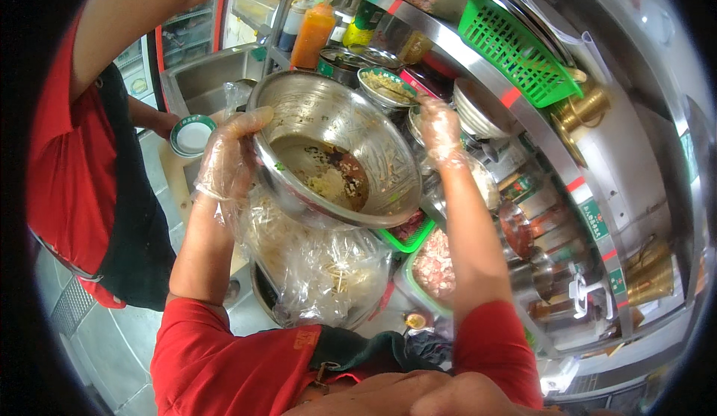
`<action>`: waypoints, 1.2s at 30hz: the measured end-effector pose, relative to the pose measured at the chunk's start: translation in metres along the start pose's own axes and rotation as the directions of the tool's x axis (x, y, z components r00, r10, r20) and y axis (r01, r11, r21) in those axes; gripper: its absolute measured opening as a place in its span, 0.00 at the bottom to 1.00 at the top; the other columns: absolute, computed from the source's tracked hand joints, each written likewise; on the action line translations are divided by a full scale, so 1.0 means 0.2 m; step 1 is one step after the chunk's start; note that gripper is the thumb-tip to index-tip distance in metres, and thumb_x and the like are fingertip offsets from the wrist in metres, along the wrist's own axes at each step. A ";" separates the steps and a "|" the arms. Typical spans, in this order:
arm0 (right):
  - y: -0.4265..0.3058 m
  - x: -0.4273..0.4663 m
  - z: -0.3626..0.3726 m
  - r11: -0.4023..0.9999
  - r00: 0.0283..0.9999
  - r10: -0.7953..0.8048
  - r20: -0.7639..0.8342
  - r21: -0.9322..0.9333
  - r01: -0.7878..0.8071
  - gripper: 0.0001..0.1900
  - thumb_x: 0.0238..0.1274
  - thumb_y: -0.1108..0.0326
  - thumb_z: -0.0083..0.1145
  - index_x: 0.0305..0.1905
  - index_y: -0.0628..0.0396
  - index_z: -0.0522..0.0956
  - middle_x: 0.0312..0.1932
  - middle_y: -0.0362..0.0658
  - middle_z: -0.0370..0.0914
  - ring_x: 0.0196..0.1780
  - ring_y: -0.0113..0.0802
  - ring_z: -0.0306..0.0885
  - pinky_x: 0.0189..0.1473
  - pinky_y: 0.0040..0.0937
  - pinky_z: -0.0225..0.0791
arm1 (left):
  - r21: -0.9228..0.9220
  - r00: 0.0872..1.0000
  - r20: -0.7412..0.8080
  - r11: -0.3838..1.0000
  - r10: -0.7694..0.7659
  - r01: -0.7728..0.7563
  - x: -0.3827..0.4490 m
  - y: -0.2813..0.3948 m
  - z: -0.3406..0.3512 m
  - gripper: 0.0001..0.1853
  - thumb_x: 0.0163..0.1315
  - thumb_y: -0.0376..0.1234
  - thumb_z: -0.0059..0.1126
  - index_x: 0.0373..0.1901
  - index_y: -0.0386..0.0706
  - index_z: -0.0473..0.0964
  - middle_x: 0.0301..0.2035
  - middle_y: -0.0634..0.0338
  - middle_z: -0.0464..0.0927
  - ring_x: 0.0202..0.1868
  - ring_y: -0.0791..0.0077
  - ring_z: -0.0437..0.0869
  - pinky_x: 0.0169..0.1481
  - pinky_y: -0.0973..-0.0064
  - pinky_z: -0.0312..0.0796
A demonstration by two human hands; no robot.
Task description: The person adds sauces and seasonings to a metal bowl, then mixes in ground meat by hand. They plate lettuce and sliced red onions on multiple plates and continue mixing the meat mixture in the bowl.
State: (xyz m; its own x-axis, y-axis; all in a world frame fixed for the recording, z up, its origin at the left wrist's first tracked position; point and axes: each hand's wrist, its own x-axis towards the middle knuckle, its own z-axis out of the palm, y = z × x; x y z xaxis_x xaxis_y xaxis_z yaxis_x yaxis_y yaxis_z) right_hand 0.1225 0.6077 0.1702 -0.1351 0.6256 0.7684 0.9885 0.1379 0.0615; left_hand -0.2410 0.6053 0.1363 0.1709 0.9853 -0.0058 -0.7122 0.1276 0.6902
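Observation:
My left hand (232,155), in a clear plastic glove, grips the rim of a large stainless-steel mixing bowl (336,147). The bowl is tilted and holds dark liquid, pale minced bits and specks of green. My right hand (440,127), gloved too, is closed beside a small green-rimmed bowl of yellowish minced food (386,86); a thin handle seems to run from its fingers into that bowl. Beneath the mixing bowl lies a clear plastic bag of pale noodle-like food (330,270). A tub of pink chopped meat (434,265) stands near my right forearm.
A co-worker in red at the left holds a green-rimmed bowl (192,136) near a metal sink (207,74). An orange sauce bottle (313,32) stands behind the mixing bowl. Stacked white bowls (482,108) and seasoning containers line the right, under a metal shelf with a green basket (515,52).

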 end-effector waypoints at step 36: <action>0.24 -0.17 -0.17 0.856 0.942 0.333 0.031 0.408 -0.316 0.12 0.61 0.75 0.50 0.48 0.61 0.79 0.26 0.46 0.78 0.23 0.31 0.76 0.23 0.25 0.68 | 0.033 0.998 0.016 0.998 0.058 -0.059 -0.07 -0.01 0.13 0.10 0.56 0.33 0.60 0.35 0.35 0.78 0.27 0.60 0.80 0.25 0.76 0.78 0.28 0.80 0.68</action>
State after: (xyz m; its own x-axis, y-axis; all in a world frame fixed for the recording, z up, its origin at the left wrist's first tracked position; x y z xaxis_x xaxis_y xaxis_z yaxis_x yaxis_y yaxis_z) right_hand 0.1774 0.5679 0.1686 0.2001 0.6589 0.7251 0.8618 0.2337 -0.4502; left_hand -0.2253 0.5887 0.1538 0.1398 0.9891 0.0460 -0.6983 0.0656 0.7128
